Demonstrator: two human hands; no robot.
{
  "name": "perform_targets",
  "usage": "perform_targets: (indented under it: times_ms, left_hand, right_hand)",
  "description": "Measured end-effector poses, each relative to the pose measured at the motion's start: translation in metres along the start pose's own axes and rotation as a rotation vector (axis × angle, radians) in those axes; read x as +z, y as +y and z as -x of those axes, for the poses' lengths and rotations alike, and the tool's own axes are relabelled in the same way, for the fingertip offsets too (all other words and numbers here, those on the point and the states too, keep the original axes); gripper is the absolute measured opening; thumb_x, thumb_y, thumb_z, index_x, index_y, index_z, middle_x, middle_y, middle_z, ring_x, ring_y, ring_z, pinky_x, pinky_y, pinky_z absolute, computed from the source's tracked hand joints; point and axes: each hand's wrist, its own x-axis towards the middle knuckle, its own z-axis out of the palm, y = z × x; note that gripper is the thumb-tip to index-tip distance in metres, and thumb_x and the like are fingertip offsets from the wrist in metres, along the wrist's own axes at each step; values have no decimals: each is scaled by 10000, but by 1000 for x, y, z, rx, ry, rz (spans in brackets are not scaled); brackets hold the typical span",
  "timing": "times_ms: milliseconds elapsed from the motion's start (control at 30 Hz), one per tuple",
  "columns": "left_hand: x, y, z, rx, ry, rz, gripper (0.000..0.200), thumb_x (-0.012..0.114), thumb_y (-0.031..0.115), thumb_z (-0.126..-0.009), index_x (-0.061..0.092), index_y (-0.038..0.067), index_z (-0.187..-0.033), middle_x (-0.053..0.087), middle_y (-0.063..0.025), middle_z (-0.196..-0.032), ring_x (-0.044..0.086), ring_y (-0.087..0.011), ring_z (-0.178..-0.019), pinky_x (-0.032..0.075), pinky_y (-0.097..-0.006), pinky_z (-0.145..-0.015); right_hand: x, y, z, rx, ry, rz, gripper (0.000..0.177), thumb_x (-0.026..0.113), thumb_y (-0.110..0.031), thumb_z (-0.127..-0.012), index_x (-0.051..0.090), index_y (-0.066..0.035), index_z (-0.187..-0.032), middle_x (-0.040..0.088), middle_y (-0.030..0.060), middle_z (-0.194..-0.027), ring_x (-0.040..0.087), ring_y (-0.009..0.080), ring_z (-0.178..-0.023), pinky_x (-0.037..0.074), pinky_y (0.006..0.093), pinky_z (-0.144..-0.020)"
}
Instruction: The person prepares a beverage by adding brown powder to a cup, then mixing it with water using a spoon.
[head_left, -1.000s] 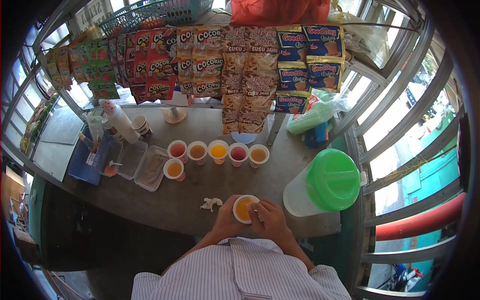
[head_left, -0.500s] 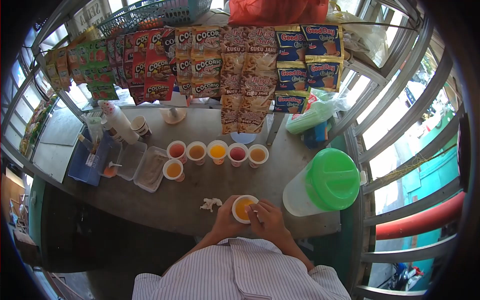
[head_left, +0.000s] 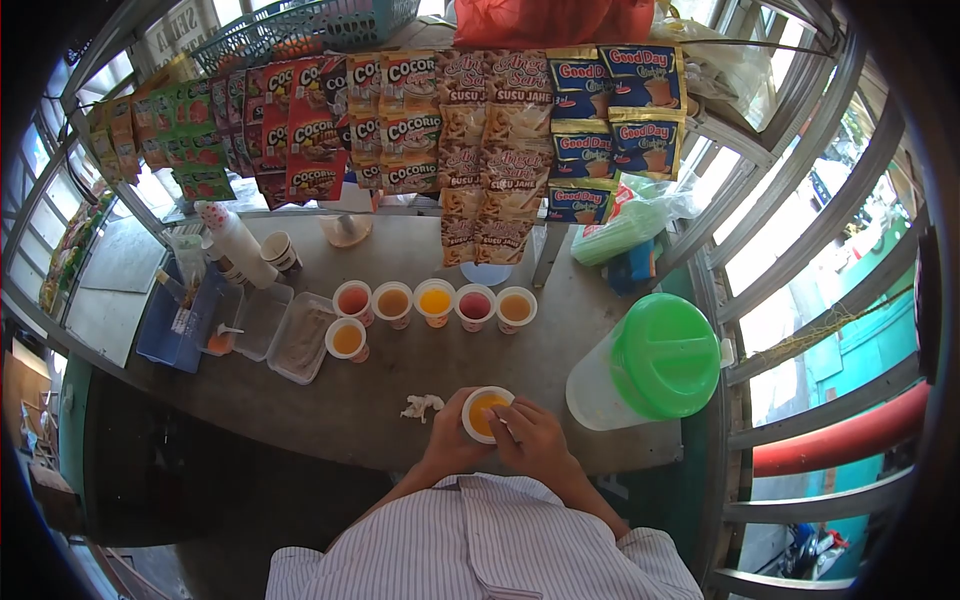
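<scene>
My left hand (head_left: pixel 449 440) is wrapped round a white paper cup (head_left: pixel 470 432) of orange drink, held upright near the counter's front edge. Over the cup's right rim, my right hand (head_left: pixel 532 437) has its fingers pinched on a thin white utensil, which looks like a small spoon; its lower end is hidden in the drink. Beyond my hands stands a row of filled cups: red (head_left: pixel 353 300), brownish (head_left: pixel 393 305), yellow (head_left: pixel 435 302), dark red (head_left: pixel 475 307) and amber (head_left: pixel 516 309). Another orange cup (head_left: pixel 346 341) stands in front of the row's left end.
A crumpled white tissue (head_left: pixel 422 406) lies left of my hands. At right is a clear jug with a green lid (head_left: pixel 668 355). Clear tubs (head_left: pixel 302 345), a blue basket (head_left: pixel 165 345) and stacked cups (head_left: pixel 240 245) stand at left. Drink sachets (head_left: pixel 410 125) hang across the back.
The right hand's fingers and the white utensil have shifted slightly at the cup's rim. The left hand keeps its hold on the cup, and the other cups stay put.
</scene>
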Motion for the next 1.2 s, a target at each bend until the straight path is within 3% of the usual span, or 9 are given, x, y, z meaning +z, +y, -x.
perform_targets:
  times_ms: [100, 433, 633, 733, 800, 1033, 1200]
  left_hand:
    - [-1, 1, 0, 5, 4, -11, 578, 868, 83, -663, 582, 34, -1163, 648, -115, -1103, 650, -244, -1006, 512, -345, -870]
    - [1, -2, 1, 0, -2, -25, 580, 871, 85, -665, 583, 41, -1167, 645, -117, -1111, 648, -242, -1015, 513, -346, -874]
    - [1, 0, 1, -9, -11, -15, 581, 872, 91, -667, 582, 41, -1168, 643, -117, -1104, 646, -243, -1013, 512, -348, -873]
    - [1, 1, 1, -16, -8, -20, 574, 860, 89, -676, 572, 47, -1171, 646, -91, -1097, 640, -202, -1004, 503, -327, -879]
    - [2, -1, 0, -4, -6, -22, 577, 863, 89, -674, 573, 48, -1171, 646, -91, -1096, 641, -203, -1002, 503, -327, -879]
    - [1, 3, 0, 1, 2, -34, 583, 873, 106, -667, 581, 37, -1167, 647, -121, -1110, 651, -242, -1012, 510, -341, -875]
    - [3, -3, 2, -4, -5, -14, 580, 874, 109, -668, 584, 39, -1166, 648, -118, -1108, 651, -241, -1010, 511, -341, -873]
  right_hand:
    - [-9, -5, -5, 64, -69, 98, 101, 682, -13, -838, 601, 42, -863, 613, 125, -697, 617, 259, -614, 504, 351, -539]
    - [-4, -2, -2, 24, 5, -26, 96, 695, 4, -826, 610, 40, -856, 612, 140, -683, 584, 258, -553, 461, 347, -489]
    - [-12, -7, -4, 77, -83, 102, 85, 665, -18, -859, 599, 36, -855, 605, 128, -690, 596, 259, -589, 496, 355, -536]
    - [-12, -9, -3, 119, -85, 30, 87, 667, -15, -856, 597, 36, -863, 602, 121, -687, 593, 256, -587, 493, 352, -534]
    - [-9, -9, -4, 105, -13, -29, 96, 692, -6, -833, 606, 37, -838, 608, 143, -678, 583, 244, -539, 449, 333, -474]
    - [-16, -7, -3, 72, -50, 98, 77, 664, 1, -853, 595, 35, -849, 597, 122, -679, 580, 246, -568, 474, 349, -504]
    - [-12, -8, -4, 101, -8, -50, 79, 685, -2, -830, 616, 34, -818, 590, 137, -653, 556, 244, -517, 425, 343, -459]
